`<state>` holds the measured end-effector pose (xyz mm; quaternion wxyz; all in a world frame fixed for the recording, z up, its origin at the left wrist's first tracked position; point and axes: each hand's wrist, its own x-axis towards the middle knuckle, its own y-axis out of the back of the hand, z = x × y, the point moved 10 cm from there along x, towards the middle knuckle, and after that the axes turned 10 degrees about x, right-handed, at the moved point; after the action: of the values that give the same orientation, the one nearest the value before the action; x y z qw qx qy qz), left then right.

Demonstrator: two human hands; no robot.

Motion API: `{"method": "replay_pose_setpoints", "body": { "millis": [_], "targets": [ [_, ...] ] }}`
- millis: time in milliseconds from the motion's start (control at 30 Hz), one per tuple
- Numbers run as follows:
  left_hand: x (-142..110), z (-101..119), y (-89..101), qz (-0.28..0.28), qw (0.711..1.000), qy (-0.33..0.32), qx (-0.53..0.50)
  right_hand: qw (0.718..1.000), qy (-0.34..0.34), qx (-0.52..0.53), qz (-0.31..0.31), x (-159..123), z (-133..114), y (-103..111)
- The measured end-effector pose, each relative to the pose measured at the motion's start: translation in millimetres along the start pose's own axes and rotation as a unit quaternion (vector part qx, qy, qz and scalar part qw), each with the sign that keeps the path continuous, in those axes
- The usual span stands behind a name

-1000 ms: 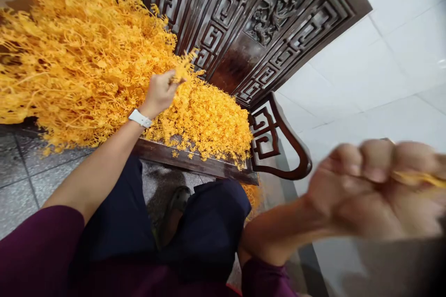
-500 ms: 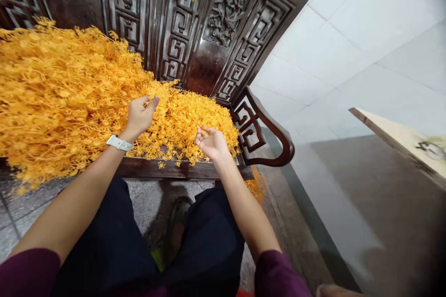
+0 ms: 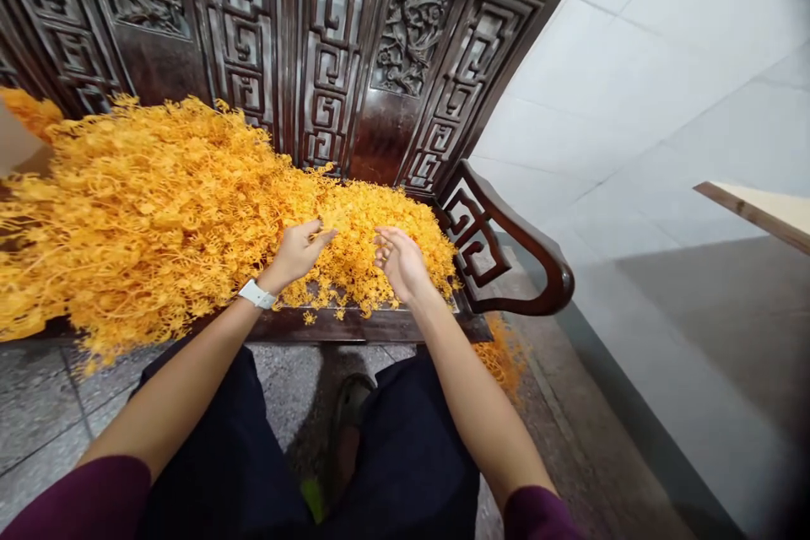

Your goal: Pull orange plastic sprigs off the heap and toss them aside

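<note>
A large heap of orange-yellow pieces, which look like artificial flowers [image 3: 190,194], covers most of a dark wooden bench seat. My left hand [image 3: 296,255], with a pale watch band [image 3: 256,295] at the wrist, is held over the heap. Its thumb and fingers close around a small blurred yellow flower piece [image 3: 330,219]. To its right, my right hand [image 3: 403,267] hovers at the lower part of the heap. The fingers there are loosely curled and apart, and nothing shows in them. A gap separates the two hands.
Behind the heap rises the bench's carved backrest [image 3: 329,59], and a curved armrest [image 3: 550,278] closes its right end. More orange pieces [image 3: 503,359] lie on the floor beside the bench. A wooden board edge [image 3: 753,211] juts in at right.
Both hands have shifted right in the picture, and the view has moved too. The left hand is now closer to the right hand. Another person's hand at the lower right has left the view.
</note>
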<state>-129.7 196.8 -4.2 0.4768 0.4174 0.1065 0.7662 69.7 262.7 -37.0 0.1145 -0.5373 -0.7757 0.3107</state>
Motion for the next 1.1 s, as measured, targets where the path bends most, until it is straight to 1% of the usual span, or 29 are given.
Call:
{"method": "replay_pose_setpoints", "body": {
  "millis": [100,133,200,267,333,467,567,633,700,767,833,900,1033,1100],
  "targets": [
    [-9.3,17.1,-21.0,-0.059,0.996,-0.06,0.043,0.996,0.02,-0.072,-0.041,-1.3,0.2,-14.7],
    [-12.3,21.3,-25.4,-0.068,0.993,-0.08,0.055,0.994,0.022,-0.087,-0.057,-2.5,1.1,-19.5],
    [-16.3,25.5,-28.7,-0.069,0.99,-0.105,0.066,0.989,0.041,-0.119,-0.082,-5.0,-0.1,-26.3],
    [-17.2,25.1,-27.9,-0.061,0.99,-0.111,0.061,0.984,0.078,-0.14,-0.083,-6.8,-6.8,-27.4],
    [-16.2,23.6,-25.9,-0.055,0.991,-0.108,0.048,0.983,0.107,-0.133,-0.067,-7.4,-14.4,-24.0],
    [-15.3,25.4,-24.0,-0.053,0.992,-0.106,0.033,0.988,0.109,-0.094,-0.048,-6.3,-18.2,-18.6],
    [-18.8,30.9,-26.2,-0.065,0.991,-0.115,0.035,0.986,0.127,-0.101,-0.05,-6.2,-19.8,-20.2],
    [-20.7,33.6,-23.9,-0.057,0.989,-0.128,0.038,0.982,0.147,-0.109,-0.047,-4.4,-21.6,-20.0],
    [-21.6,34.5,-23.2,-0.061,0.987,-0.142,0.045,0.975,0.18,-0.125,-0.027,-1.3,-26.3,-15.8],
    [-21.0,33.8,-20.6,-0.065,0.986,-0.147,0.048,0.961,0.218,-0.169,-0.011,0.4,-32.8,-13.3],
    [-19.7,33.8,-15.3,-0.06,0.988,-0.141,0.033,0.943,0.245,-0.224,-0.015,-0.8,-37.3,-16.3],
    [-17.9,34.5,-9.2,-0.049,0.991,-0.127,0.009,0.938,0.243,-0.246,-0.028,-3.2,-37.1,-20.3],
    [-12.6,31.3,-4.1,-0.039,0.996,-0.076,-0.028,0.964,0.191,-0.183,-0.03,-4.3,-29.8,-20.5],
    [-10.2,29.0,-4.9,-0.041,0.997,-0.056,-0.04,0.969,0.172,-0.174,-0.044,-3.7,-26.9,-23.6]
  ]
}}
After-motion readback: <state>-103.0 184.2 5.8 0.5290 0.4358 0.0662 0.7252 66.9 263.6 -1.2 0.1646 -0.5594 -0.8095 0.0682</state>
